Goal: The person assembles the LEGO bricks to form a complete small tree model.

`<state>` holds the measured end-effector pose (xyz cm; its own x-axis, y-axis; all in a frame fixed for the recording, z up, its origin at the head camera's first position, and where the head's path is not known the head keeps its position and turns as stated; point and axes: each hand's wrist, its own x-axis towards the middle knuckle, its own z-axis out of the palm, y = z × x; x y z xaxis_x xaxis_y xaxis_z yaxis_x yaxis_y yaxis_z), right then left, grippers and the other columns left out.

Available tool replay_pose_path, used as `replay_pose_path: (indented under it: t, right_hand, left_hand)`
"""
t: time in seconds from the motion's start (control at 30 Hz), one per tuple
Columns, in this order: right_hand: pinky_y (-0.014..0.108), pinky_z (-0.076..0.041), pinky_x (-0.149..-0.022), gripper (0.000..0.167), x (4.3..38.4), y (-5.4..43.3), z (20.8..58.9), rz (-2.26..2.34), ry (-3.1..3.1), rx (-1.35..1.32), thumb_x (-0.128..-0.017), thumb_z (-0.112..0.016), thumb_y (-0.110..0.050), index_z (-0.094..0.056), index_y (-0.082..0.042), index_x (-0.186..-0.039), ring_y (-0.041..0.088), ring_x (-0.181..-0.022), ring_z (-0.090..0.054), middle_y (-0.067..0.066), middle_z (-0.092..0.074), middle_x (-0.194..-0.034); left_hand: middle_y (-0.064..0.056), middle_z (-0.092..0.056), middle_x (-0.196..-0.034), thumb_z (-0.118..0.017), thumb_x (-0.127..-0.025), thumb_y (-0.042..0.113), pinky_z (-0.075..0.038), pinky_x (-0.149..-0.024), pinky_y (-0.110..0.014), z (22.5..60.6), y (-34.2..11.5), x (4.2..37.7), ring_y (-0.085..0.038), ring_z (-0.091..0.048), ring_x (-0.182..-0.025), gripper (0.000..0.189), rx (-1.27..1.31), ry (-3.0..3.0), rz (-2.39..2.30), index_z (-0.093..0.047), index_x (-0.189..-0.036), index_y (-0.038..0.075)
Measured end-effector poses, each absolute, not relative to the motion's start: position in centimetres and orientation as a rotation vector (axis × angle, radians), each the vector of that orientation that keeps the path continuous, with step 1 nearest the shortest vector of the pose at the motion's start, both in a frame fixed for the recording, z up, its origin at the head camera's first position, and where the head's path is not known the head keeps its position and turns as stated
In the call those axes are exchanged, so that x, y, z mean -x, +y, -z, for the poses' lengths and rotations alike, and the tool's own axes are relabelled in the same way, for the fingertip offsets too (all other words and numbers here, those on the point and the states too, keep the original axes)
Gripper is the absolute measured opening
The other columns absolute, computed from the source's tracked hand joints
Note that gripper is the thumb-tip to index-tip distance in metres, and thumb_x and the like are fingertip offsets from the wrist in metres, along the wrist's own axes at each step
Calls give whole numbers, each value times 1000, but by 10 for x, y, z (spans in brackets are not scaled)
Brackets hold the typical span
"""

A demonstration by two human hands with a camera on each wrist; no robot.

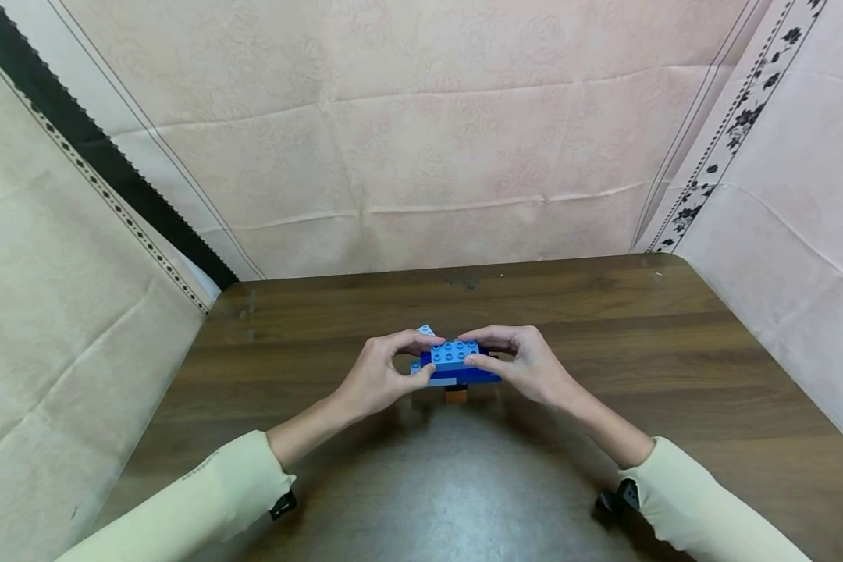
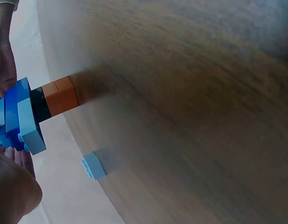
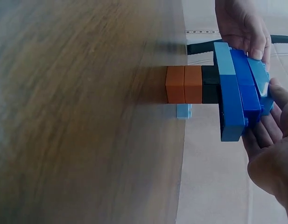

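A small toy-brick build stands upright on the table. Its base is a narrow column of orange bricks [image 3: 193,84] topped by a black brick [image 3: 210,84]. Wider layers of blue bricks [image 3: 242,84] spread out over the column, overhanging it on both sides. On top sits a light blue studded brick [image 1: 451,353]. My left hand [image 1: 385,367] pinches the top of the build from the left, thumb in front and fingers behind. From the right, my right hand [image 1: 530,367] grips that top brick the same way. The far fingertips are partly hidden behind the bricks in the head view.
A loose light blue brick [image 2: 93,166] lies on the table behind the build. The brown wood-grain table [image 1: 309,312] ends at a pale cloth [image 1: 393,156] hanging at the back and both sides. A dark strip [image 1: 112,172] runs down the cloth at the left.
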<state>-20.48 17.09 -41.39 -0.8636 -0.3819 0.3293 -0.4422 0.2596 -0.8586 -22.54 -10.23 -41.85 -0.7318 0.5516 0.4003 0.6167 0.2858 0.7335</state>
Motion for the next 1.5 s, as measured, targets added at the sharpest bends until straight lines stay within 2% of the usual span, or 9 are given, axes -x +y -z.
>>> replay_pose_path:
  t: [0.23,0.57,0.63,0.8,0.93,1.03,1.27,1.5]
  right_hand:
    - [33,-63,-88,29,204,170,415,-1714,-2437,-819,-97,-79,-11,-78,-13,-126,17,-105,-75,4,-77,-121]
    - [32,-63,-87,29,205,169,419,-1725,-2429,-828,-97,-79,-11,-79,-12,-126,18,-102,-75,5,-78,-120]
    - [32,-63,-87,29,206,168,420,-1735,-2425,-831,-97,-79,-11,-78,-12,-126,18,-101,-75,5,-78,-120]
    - [32,-63,-86,29,207,168,420,-1765,-2422,-825,-97,-81,-13,-79,-14,-126,20,-98,-75,4,-78,-120]
    - [33,-63,-85,30,208,168,421,-1786,-2423,-815,-97,-81,-14,-78,-14,-126,22,-96,-75,4,-78,-119]
    - [32,-63,-85,30,208,169,422,-1799,-2422,-811,-97,-80,-14,-78,-14,-127,22,-94,-75,5,-78,-119]
    - [35,-64,-84,29,208,171,423,-1827,-2430,-800,-98,-80,-16,-78,-15,-127,25,-94,-75,5,-78,-119]
    - [35,-64,-84,29,207,172,423,-1843,-2417,-807,-99,-79,-14,-77,-13,-127,27,-95,-75,7,-78,-120]
  left_hand:
    - [-2,-76,-124,-81,-94,7,-61,-94,-51,418,-103,225,-14,-74,-105,37,1119,-2464,1444,-75,-130,15]
    - [0,-74,-129,-80,-96,9,-61,-95,-39,422,-104,220,-15,-73,-112,38,1094,-2471,1422,-73,-133,16]
    - [0,-73,-132,-79,-97,10,-60,-96,-39,423,-105,220,-15,-72,-115,38,1081,-2478,1430,-72,-134,17]
    - [1,-73,-133,-76,-102,19,-59,-98,-49,424,-106,220,-16,-71,-116,34,1049,-2488,1498,-72,-136,19]
    - [2,-74,-131,-75,-102,25,-60,-97,-45,424,-105,220,-17,-71,-116,34,988,-2502,1572,-74,-135,20]
    - [2,-75,-130,-76,-101,25,-60,-97,-44,424,-104,219,-17,-71,-116,34,947,-2500,1629,-75,-135,18]
    - [4,-76,-126,-76,-101,21,-59,-98,-51,430,-101,220,-16,-71,-114,31,944,-2443,1734,-76,-133,19]
    - [4,-75,-129,-76,-101,19,-58,-99,-52,434,-99,221,-17,-70,-116,34,971,-2407,1744,-74,-134,12]
